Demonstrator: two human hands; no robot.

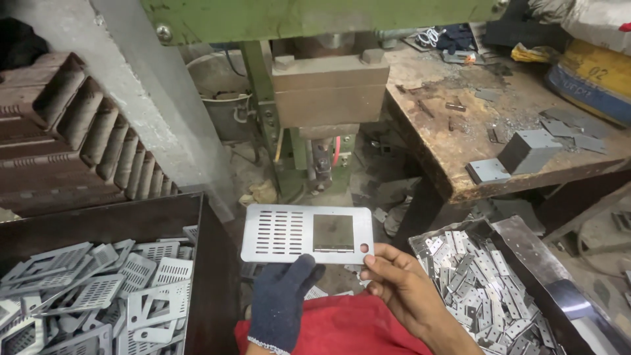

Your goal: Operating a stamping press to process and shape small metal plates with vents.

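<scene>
A seated worker is holding a stamped sheet-metal plate [306, 233] flat at chest height, just in front of a green press [325, 85], with both hands pinching its lower edge. The left hand [281, 304], in a dark knitted glove with a white cuff, is gripping beneath the slotted half; the bare right hand [411, 296] is clamping the lower right corner between thumb and fingers, close to 1 small round hole.

The plate is thin, grey and matte, with rounded corners, 3 columns of narrow slots on its left half and a square panel on its right. Its sheared edges are likely sharp, so the ungloved hand is running the greater risk of a cut if the plate slips or twists in so shallow a grip.

On the left, a dark bin [210, 263] is holding a loose heap of similar slotted plates [98, 296]. On the right, a tray [526, 243] is brimming with small perforated metal strips [486, 283], which could spill if knocked. A red cloth [342, 329] is covering the lap, and a rusty workbench [447, 138] strewn with offcuts is standing behind.
</scene>
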